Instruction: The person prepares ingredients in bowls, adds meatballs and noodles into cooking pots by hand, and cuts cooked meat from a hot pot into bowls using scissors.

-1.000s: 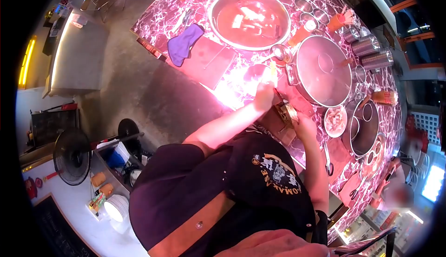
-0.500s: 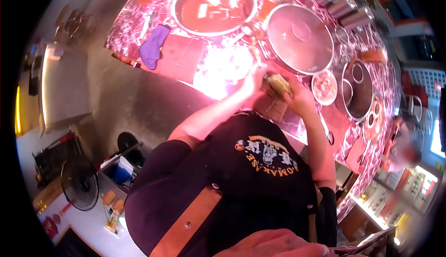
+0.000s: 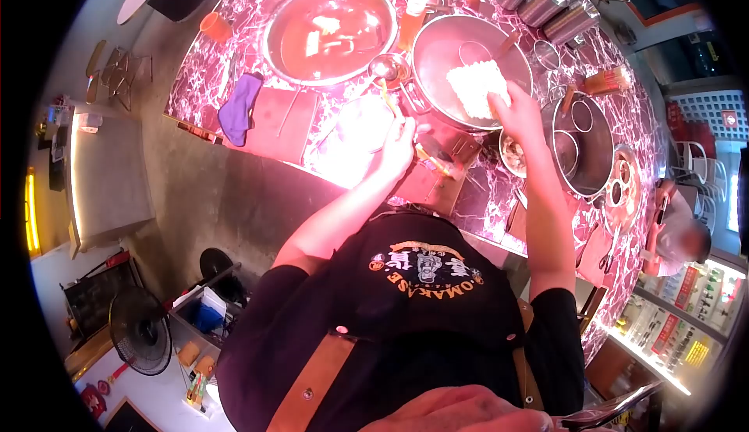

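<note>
Right hand (image 3: 518, 112) has a pinch on the edge of a pale noodle block (image 3: 473, 87) right over the big metal pot (image 3: 417, 77); left hand (image 3: 400, 142) is near the ladle (image 3: 388, 67), can't tell if it's holding anything.

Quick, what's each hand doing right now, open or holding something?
Left hand: can't tell whether it holds anything.
Right hand: closed on a noodle block.
</note>
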Demonstrator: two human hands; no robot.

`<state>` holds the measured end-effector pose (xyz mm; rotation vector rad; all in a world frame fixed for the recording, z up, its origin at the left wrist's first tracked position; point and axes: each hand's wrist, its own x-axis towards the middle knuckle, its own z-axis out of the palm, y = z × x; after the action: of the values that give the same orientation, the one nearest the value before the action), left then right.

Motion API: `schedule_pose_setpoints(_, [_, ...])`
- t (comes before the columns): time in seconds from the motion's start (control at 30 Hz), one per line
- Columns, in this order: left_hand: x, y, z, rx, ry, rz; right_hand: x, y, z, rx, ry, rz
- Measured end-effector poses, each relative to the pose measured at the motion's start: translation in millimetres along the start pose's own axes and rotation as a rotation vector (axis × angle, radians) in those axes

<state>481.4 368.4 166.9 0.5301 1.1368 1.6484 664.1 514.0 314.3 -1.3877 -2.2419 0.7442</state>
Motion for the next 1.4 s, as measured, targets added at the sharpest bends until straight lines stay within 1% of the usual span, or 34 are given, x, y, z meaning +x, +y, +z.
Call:
schedule_pose_setpoints(0.03, [-3.6,2.2,-0.6,0.003,-0.002,0.004,18.0,18.5,14.7,-0.023,0.042,-0.004])
schedule_pose_setpoints(0.1, [-10.0,5.6,-1.4,0.122,0.031,-0.065,52.5,66.6,58.5,-0.071,-0.028,0.169])
schedule_pose_setpoints(0.13, [-17.7,17.2,4.6,0.061,0.044,-0.103,61.1,80.7,75.9,0.016,-0.054,0.201])
schedule_pose_setpoints(0.17, [-20.0,18.7,6.1,0.059,0.045,-0.097,76.4,107.7,98.0,-0.027,-0.13,0.316])
schedule_pose_setpoints(0.23, [-26.7,19.2,4.3,0.126,0.03,0.009,88.1,176.2,144.8,-0.071,-0.004,0.421])
schedule_pose_setpoints(0.27, [-27.9,18.1,3.6,0.096,0.012,-0.001,78.7,169.1,142.4,-0.067,0.009,0.441])
schedule_pose_setpoints(0.3, [-30.1,23.0,4.7,0.101,-0.024,-0.013,62.9,149.5,134.4,-0.101,0.194,0.239])
schedule_pose_setpoints(0.33, [-32.4,31.9,8.6,0.124,-0.013,-0.123,43.7,127.9,120.1,-0.155,0.389,0.044])
schedule_pose_setpoints(0.37, [-33.9,36.4,13.7,0.15,-0.021,-0.236,18.9,111.9,104.6,0.041,0.218,0.016])
schedule_pose_setpoints(0.4, [-32.5,33.3,17.2,0.162,-0.103,-0.205,-17.6,33.5,56.0,-0.027,-0.297,0.55])
schedule_pose_setpoints(0.43, [-29.3,32.0,20.4,0.166,-0.181,-0.302,-54.8,39.9,50.0,0.026,-0.338,0.259])
schedule_pose_setpoints(0.47, [-35.0,41.8,38.8,0.114,-0.208,-0.354,-95.6,2.9,24.1,0.346,-0.361,0.149])
schedule_pose_setpoints(0.5, [-31.9,18.2,38.2,0.158,-0.345,-0.258,-123.5,-11.7,27.4,0.433,-0.207,-0.035])
schedule_pose_setpoints(0.53, [-42.6,47.0,60.1,0.219,-0.452,-0.35,-148.8,-47.7,4.0,0.082,-0.384,0.335])
schedule_pose_setpoints(0.57, [-54.9,51.1,76.5,0.188,-0.526,-0.504,-199.8,12.4,56.2,-0.113,0.163,-0.107])
schedule_pose_setpoints(0.6, [-66.0,48.0,85.5,0.111,-0.721,-0.648,-222.7,-7.7,51.6,-0.183,0.164,0.037])
schedule_pose_setpoints(0.63, [-74.1,46.5,94.1,0.046,-0.892,-0.792,-252.9,-4.8,69.0,-0.278,0.374,0.058])
schedule_pose_setpoints(0.7, [-113.2,50.8,119.4,0.338,-1.146,-0.564,-307.4,-3.0,95.5,-0.228,0.503,0.282])
schedule_pose_setpoints(0.73, [-119.3,22.8,116.2,0.349,-1.294,-0.58,-327.5,-10.3,101.4,-0.232,0.561,0.338])
schedule_pose_setpoints(0.77, [-133.1,11.4,119.7,0.385,-1.378,-0.61,-353.7,-17.0,112.3,-0.08,0.563,0.576])
schedule_pose_setpoints(0.8, [-151.0,1.0,123.6,0.357,-1.408,-0.558,-383.0,-27.5,126.9,0.097,0.565,0.808])
schedule_pose_setpoints(0.87, [-184.8,-10.7,123.6,0.327,-1.472,-0.416,-446.7,-19.4,159.2,0.064,0.7,0.992])
schedule_pose_setpoints(0.93, [-190.6,-37.8,107.9,0.421,-1.566,-0.376,-521.3,-5.1,161.5,0.305,0.708,1.349])
schedule_pose_setpoints(0.97, [-190.6,-46.3,99.1,0.494,-1.603,-0.311,-569.4,17.6,179.4,0.146,0.891,1.411])
schedule_pose_setpoints(1.0, [-190.7,-43.1,90.3,0.579,-1.609,-0.362,-610.1,7.9,161.6,-0.052,0.91,1.419])
schedule_pose_setpoints(1.03, [-188.1,-41.4,81.6,0.588,-1.608,-0.345,-665.8,37.0,158.0,0.032,0.911,1.588])
schedule_pose_setpoints(1.07, [-183.7,-42.8,73.3,0.681,-1.561,-0.452,-685.8,15.0,111.1,-0.028,0.973,1.717])
schedule_pose_setpoints(1.1, [-177.6,-44.7,62.8,0.768,-1.496,-0.558,-728.6,25.1,89.8,-0.088,0.968,1.745])
schedule_pose_setpoints(1.17, [-162.7,-66.0,31.0,0.869,-1.274,-0.548,-807.0,50.0,56.3,-0.265,1.098,1.723])
schedule_pose_setpoints(1.23, [-144.3,-94.9,-7.7,0.876,-1.069,-0.488,-875.4,85.6,38.6,-0.124,1.235,1.77])
schedule_pose_setpoints(1.27, [-140.1,-98.3,-18.6,0.877,-1.032,-0.534,-884.4,85.2,28.1,-0.176,1.272,1.801])
schedule_pose_setpoints(1.3, [-145.9,-99.0,-23.0,0.81,-0.931,-0.575,-904.9,102.4,37.0,-0.198,1.312,1.818])
schedule_pose_setpoints(1.37, [-168.0,-104.2,-31.9,0.85,-0.813,-0.572,-923.5,140.5,64.3,-0.339,1.281,1.82])
schedule_pose_setpoints(1.4, [-184.8,-113.7,-37.3,0.813,-0.714,-0.583,-936.4,170.3,96.8,-0.221,1.129,1.788])
